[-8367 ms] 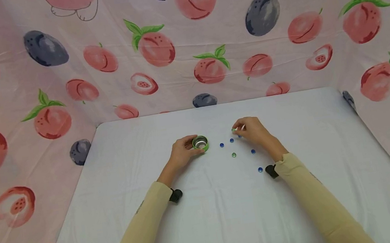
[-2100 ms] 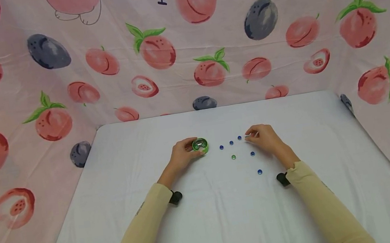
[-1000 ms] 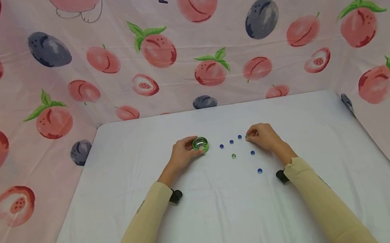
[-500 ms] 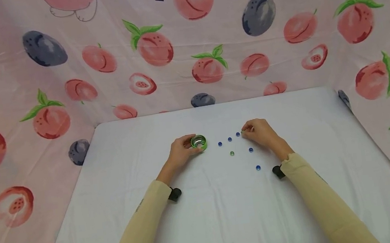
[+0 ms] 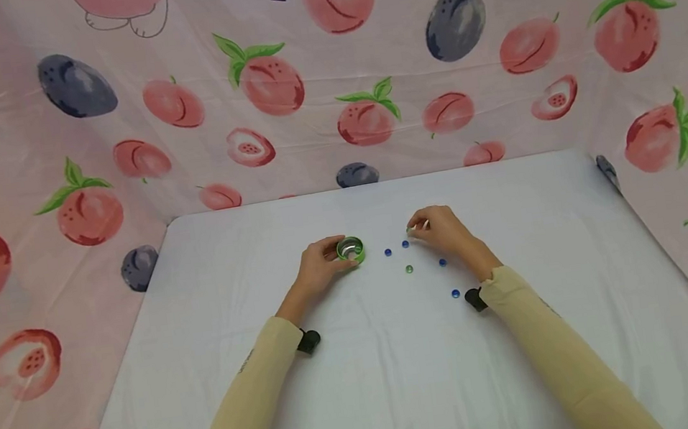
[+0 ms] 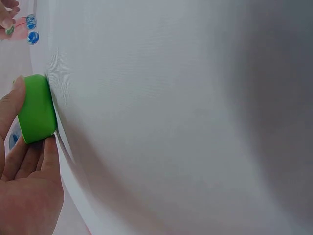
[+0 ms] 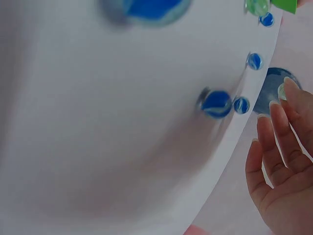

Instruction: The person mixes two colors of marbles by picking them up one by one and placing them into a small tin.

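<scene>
My left hand (image 5: pixel 319 265) holds a small round bowl (image 5: pixel 360 256), green outside and silvery inside, on the white table. Fingers and thumb lie on opposite sides of it; its contents are too small to make out. Between thumb and fingertip, my right hand (image 5: pixel 444 229) pinches a green marble (image 7: pixel 281 92), raised over the table to the right of the bowl. Below that hand lie blue marbles (image 5: pixel 405 244) and one green marble (image 5: pixel 409 269). Another blue marble (image 7: pixel 241 105), plain in the right wrist view, is hidden behind the right hand in the head view.
Two more blue marbles, an upper one (image 5: pixel 442 262) and a nearer one (image 5: pixel 455 294), lie left of the right wrist. White cloth covers the table (image 5: pixel 366 385). A fruit-printed curtain (image 5: pixel 193 162) surrounds its back and sides.
My right hand has picked up a green marble at the right of the blue ones and moved left with it, toward the bowl. The left hand keeps holding the bowl in place.
</scene>
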`<state>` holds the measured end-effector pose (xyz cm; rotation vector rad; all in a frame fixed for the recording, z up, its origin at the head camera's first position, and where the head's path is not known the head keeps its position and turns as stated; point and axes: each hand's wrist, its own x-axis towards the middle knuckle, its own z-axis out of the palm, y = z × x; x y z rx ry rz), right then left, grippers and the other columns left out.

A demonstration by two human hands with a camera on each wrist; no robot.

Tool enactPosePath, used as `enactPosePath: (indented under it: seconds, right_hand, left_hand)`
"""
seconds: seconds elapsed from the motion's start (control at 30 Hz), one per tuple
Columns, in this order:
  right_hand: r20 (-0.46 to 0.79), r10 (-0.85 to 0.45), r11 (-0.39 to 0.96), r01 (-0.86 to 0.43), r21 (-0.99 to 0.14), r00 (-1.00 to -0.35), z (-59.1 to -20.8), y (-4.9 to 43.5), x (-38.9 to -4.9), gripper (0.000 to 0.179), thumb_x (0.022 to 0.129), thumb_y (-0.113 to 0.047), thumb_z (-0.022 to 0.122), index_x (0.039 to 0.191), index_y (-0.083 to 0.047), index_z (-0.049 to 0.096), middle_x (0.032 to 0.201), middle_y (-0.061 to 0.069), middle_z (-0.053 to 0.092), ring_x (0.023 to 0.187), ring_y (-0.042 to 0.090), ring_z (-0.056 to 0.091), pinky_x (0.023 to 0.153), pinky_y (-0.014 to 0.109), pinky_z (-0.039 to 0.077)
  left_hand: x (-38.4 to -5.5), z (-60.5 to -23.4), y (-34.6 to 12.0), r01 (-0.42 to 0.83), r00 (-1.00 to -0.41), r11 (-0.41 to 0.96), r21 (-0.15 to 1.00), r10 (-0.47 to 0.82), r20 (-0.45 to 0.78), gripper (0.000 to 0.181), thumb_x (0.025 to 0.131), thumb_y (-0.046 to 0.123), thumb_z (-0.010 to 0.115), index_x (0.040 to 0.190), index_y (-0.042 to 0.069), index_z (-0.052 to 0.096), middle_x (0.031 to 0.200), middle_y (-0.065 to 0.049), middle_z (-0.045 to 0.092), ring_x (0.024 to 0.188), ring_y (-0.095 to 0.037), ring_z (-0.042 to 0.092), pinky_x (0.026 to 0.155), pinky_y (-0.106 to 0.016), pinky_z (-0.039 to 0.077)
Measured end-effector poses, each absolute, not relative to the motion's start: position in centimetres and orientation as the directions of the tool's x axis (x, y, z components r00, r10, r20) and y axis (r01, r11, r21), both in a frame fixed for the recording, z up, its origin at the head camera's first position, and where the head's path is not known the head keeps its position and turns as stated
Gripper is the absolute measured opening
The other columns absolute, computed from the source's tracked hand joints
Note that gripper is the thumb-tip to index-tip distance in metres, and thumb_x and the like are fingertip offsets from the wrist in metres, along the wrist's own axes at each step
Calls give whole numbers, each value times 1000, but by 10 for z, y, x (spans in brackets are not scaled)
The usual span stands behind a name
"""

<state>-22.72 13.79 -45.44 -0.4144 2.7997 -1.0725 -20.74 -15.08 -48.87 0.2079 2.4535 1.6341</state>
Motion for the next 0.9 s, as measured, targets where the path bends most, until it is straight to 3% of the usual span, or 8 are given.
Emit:
enactPosePath:
  seconds: [0.47,0.9]
  right_hand:
    - [39,-353,667,-281,-690,-935,-449,109,-226,19,98,-11,76,110,3,78,94,14,72,78,21,61,69,27,49]
    - [71,-411,628,-338,-701,-909,-453,86,-224,16,97,-9,76,108,3,79,92,13,73,79,20,61,72,28,52]
  left_hand:
    - [-209,-487,-152,36,-970,391,920,234,-62,63,89,-4,82,146,-9,56,145,-29,59,135,-37,61,112,-40,53]
    - [-209,-488,-152,46,-972,407,912,229,-53,63,89,-1,83,145,-10,56,144,-30,60,136,-38,61,113,-42,53]
